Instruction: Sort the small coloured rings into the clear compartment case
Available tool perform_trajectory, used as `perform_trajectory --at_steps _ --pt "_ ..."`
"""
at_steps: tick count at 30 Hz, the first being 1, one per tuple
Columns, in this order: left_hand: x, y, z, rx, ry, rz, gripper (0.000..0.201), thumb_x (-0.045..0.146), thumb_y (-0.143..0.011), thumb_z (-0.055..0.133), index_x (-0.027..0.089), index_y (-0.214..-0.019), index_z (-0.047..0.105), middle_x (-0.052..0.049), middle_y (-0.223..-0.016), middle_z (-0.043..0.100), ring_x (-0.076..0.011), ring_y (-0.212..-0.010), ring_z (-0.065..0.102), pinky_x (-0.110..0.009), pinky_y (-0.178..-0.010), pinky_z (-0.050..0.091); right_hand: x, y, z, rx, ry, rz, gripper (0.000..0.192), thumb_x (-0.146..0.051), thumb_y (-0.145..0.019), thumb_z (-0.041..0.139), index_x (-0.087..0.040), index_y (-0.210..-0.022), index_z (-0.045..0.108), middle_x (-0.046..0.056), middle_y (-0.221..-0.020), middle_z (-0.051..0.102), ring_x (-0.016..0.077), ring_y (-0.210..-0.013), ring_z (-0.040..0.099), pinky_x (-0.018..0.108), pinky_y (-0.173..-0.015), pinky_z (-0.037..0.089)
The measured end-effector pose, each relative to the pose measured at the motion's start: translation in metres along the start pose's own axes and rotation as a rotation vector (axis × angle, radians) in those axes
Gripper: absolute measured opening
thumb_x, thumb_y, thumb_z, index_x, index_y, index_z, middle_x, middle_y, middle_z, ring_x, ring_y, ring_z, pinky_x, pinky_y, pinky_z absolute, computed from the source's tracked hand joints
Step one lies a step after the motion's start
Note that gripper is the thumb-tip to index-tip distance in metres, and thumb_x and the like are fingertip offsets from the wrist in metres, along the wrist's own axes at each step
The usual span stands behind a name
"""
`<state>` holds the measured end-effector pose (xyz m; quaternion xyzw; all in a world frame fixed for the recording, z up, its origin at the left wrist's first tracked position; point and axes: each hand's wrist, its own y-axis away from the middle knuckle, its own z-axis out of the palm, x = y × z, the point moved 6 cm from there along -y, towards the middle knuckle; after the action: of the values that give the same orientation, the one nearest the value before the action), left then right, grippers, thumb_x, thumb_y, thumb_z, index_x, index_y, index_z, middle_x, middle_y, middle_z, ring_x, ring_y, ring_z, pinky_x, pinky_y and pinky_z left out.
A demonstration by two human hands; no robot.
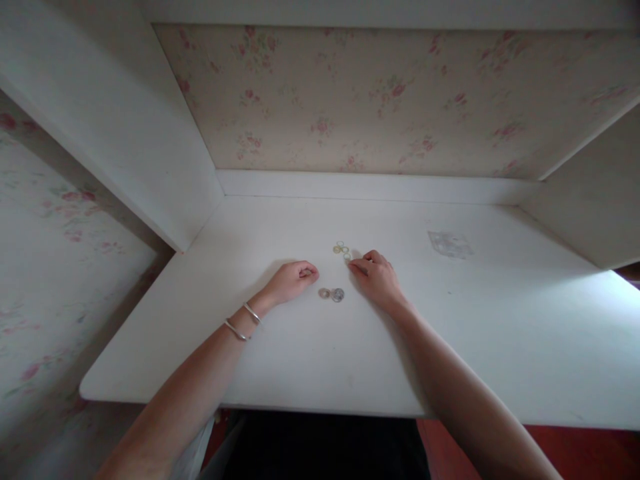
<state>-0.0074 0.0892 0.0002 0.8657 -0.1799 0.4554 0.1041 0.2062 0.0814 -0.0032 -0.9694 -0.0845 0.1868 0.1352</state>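
Note:
A small cluster of pale yellow-green rings [341, 249] lies on the white desk [280, 360]. My right hand [376, 275] rests beside it, fingertips pinching a ring at the cluster's right edge. Two darker rings [332, 294] lie side by side between my hands. My left hand [295, 279] rests on the desk to their left, fingers curled in; I cannot tell whether it holds anything. Two thin bangles [243, 321] circle my left wrist.
The desk sits in an alcove with white side panels [125, 133] and floral wallpaper [380, 100] behind. A greyish scuffed patch [449, 243] marks the desktop at the right. The desk's front edge runs close to my body.

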Motion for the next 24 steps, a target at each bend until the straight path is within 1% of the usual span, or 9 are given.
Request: perform_trajectory --at_steps 4,10,14,16,19,24 --pt "-0.001 0.000 0.001 0.001 0.005 0.004 0.025 0.037 -0.082 0.053 0.017 -0.090 0.067 -0.003 -0.083 0.070 -0.0162 -0.077 0.064 -0.026 -0.073 0.049 -0.002 0.001 0.000 -0.031 0.007 -0.009 0.028 -0.038 -0.093 0.044 -0.027 -0.096 0.070 0.006 -0.096 0.057 0.0182 -0.086 0.052 0.031 -0.076 0.038" --pt "0.000 0.001 0.001 0.000 -0.008 -0.001 0.024 0.037 -0.081 0.054 0.018 -0.089 0.067 -0.003 -0.085 0.070 -0.0166 -0.078 0.064 -0.028 -0.077 0.049 -0.009 0.002 0.001 -0.072 0.106 -0.020 0.028 -0.035 -0.094 0.041 -0.025 -0.097 0.067 0.008 -0.100 0.058 0.0212 -0.089 0.050 0.032 -0.072 0.038" --pt "0.000 0.001 0.001 0.001 -0.019 0.012 0.024 0.036 -0.082 0.053 0.018 -0.089 0.067 -0.003 -0.086 0.071 -0.0165 -0.079 0.064 -0.027 -0.076 0.048 -0.012 0.002 0.003 -0.087 0.135 -0.045 0.030 -0.030 -0.096 0.037 -0.021 -0.095 0.066 0.009 -0.097 0.058 0.0210 -0.088 0.050 0.032 -0.075 0.039" --pt "-0.001 0.001 0.001 0.002 -0.021 0.018 0.024 0.036 -0.082 0.053 0.018 -0.090 0.067 -0.003 -0.086 0.071 -0.0163 -0.078 0.064 -0.027 -0.075 0.048 -0.014 0.003 0.002 -0.083 0.103 -0.056 0.029 -0.029 -0.096 0.037 -0.020 -0.094 0.065 0.009 -0.095 0.058 0.0204 -0.088 0.051 0.031 -0.077 0.040" --pt "-0.002 0.000 0.002 0.004 -0.028 0.023 0.026 0.038 -0.082 0.053 0.017 -0.090 0.067 -0.003 -0.086 0.070 -0.0163 -0.078 0.064 -0.027 -0.075 0.048 -0.016 0.009 -0.005 -0.065 -0.018 -0.077 0.027 -0.028 -0.095 0.038 -0.018 -0.094 0.063 0.009 -0.094 0.057 0.0185 -0.086 0.053 0.030 -0.078 0.041" --pt "-0.003 0.000 0.001 0.012 -0.061 0.018 0.027 0.038 -0.082 0.052 0.017 -0.091 0.067 -0.004 -0.087 0.070 -0.0165 -0.078 0.063 -0.026 -0.072 0.048 -0.024 0.033 -0.022 -0.036 -0.224 -0.154 0.026 -0.027 -0.095 0.038 -0.018 -0.093 0.062 0.009 -0.094 0.058 0.0174 -0.086 0.055 0.029 -0.078 0.043"
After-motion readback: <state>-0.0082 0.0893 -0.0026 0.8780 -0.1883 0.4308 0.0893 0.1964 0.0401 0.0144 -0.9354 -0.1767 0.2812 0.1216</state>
